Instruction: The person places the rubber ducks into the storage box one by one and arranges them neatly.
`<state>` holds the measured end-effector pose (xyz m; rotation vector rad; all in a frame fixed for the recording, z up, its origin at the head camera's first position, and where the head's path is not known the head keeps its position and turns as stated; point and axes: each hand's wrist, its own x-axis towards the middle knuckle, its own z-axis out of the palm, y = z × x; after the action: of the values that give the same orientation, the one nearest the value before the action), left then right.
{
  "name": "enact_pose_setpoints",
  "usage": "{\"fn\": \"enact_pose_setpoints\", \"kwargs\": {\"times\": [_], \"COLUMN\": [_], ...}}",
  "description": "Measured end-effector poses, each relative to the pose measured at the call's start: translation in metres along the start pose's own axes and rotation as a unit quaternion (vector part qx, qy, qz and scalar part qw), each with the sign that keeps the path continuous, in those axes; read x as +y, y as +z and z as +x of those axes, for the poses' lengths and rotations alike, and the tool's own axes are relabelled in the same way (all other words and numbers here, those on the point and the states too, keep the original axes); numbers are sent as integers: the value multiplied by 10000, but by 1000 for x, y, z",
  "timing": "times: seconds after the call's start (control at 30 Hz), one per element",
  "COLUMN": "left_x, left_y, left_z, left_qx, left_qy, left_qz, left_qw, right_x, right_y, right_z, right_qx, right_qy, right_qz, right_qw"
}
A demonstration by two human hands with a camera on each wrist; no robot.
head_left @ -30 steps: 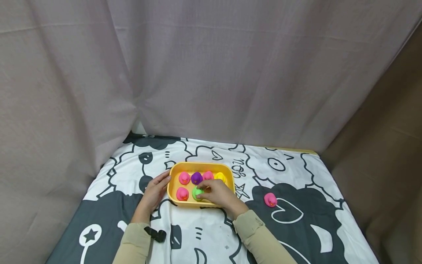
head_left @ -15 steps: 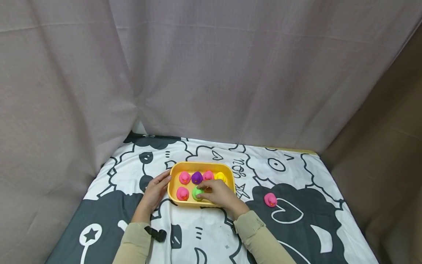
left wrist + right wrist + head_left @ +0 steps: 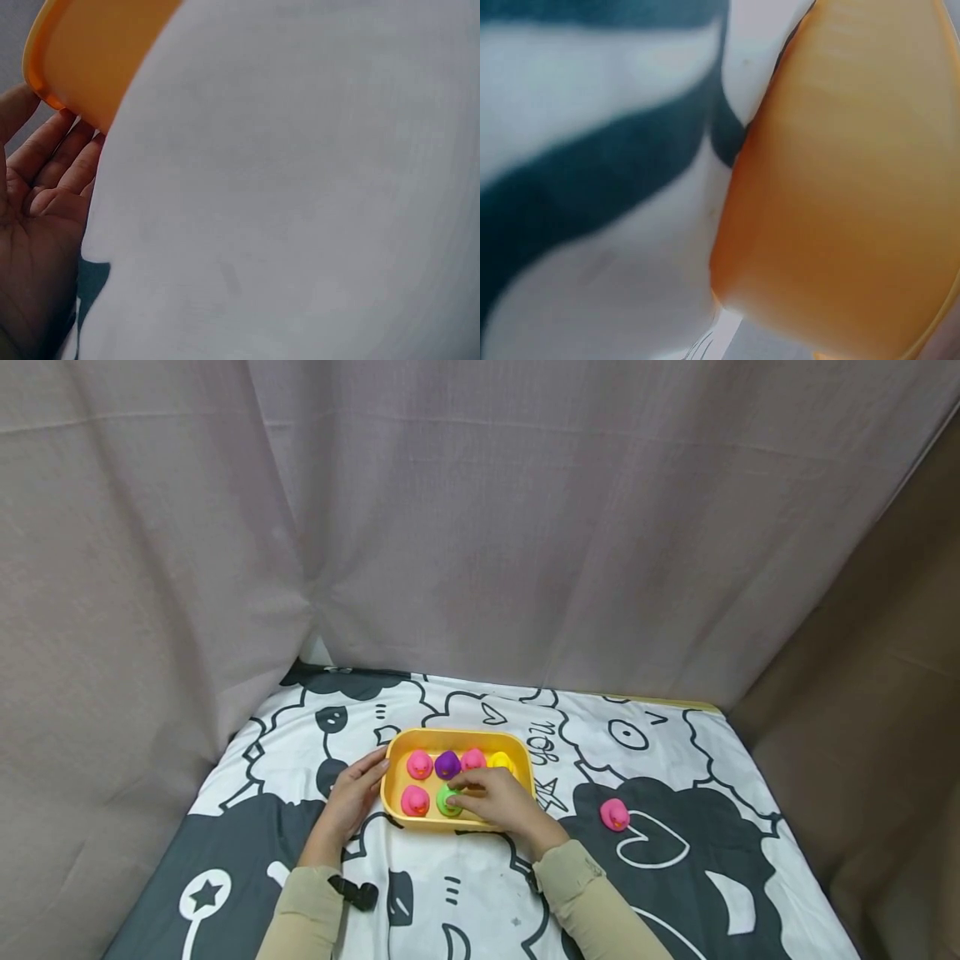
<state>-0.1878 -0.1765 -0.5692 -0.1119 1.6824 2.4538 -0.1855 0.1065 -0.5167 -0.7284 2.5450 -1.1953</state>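
My left hand (image 3: 351, 802) is at the left end of a yellow tray (image 3: 450, 825), its fingertips against the wall. In the left wrist view, loosely straight fingers (image 3: 52, 157) touch the tray's corner from outside. Over the tray's front right part, my right hand (image 3: 502, 802) pinches a green toy duck (image 3: 442, 803) between thumb and forefinger. Left of that duck sits a pink duck (image 3: 415, 801). Behind, in a row, are another pink duck (image 3: 419, 765), a purple duck (image 3: 447, 765), a third pink duck (image 3: 472, 758) and a yellow duck (image 3: 501, 761), partly covered by the hand.
One more pink duck (image 3: 615, 815) lies on the patterned cloth (image 3: 450, 927), to the right of the tray. Grey curtains (image 3: 480, 527) close off the back and left, and a brown drape (image 3: 885, 693) hangs at the right.
My right thumb has shifted slightly up across the green duck. The left hand, the tray and the other ducks stay as they were.
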Motion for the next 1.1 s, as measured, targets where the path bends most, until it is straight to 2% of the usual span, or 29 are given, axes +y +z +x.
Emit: {"fn": "enact_pose_setpoints", "kwargs": {"times": [0.47,0.67,0.93,1.1], "left_x": [1,0,0,1], "left_y": [0,0,-1,-1], "left_z": [1,1,1,-1], "left_qx": [-8,20,44,9], "left_qy": [-2,-20,-67,-88], "left_qz": [245,284,307,326], "left_qw": [9997,9996,9995,9994], "right_x": [0,0,2,-2], "right_y": [-4,-5,-7,-8], "right_z": [-4,-6,-7,-13], "right_qx": [197,346,645,633], "right_qy": [-324,-754,-1126,-1045], "right_qz": [173,324,452,563], "right_qw": [9991,9960,9905,9909]}}
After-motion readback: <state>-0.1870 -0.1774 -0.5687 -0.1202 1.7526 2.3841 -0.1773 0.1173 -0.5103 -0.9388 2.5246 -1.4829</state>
